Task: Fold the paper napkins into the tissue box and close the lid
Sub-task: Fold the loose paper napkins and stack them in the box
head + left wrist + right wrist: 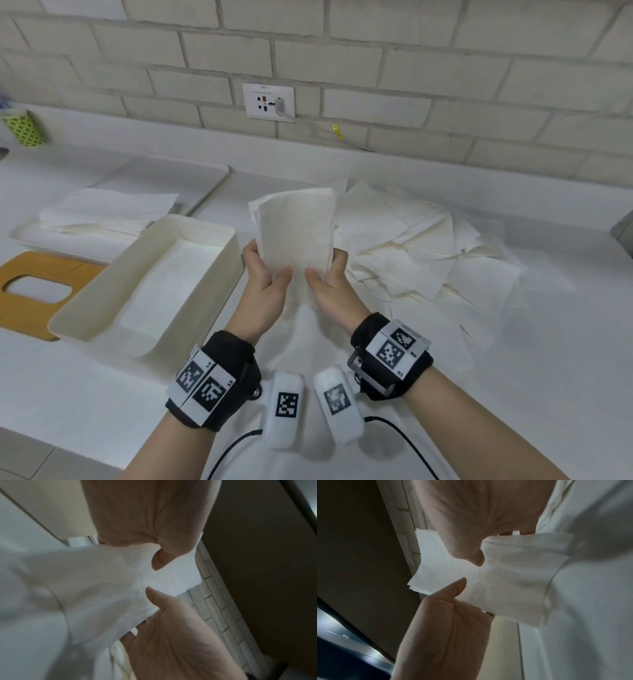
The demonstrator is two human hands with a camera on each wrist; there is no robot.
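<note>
Your left hand and right hand both pinch the folded white paper napkin, upright above the surface, beside the open cream rectangular tissue box.

The wrist bands carry square coded tags with small lettering too blurred to read.

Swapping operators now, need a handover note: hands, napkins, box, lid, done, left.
Left hand and right hand both pinch the folded white paper napkin, held upright above the counter.
Open cream rectangular tissue box sits left of the hands, white paper already inside.
Wooden lid with oval slot lies off, left of the box.
Loose unfolded napkins are piled at right.
Left: place this napkin, fold the pile, close the lid.
</note>
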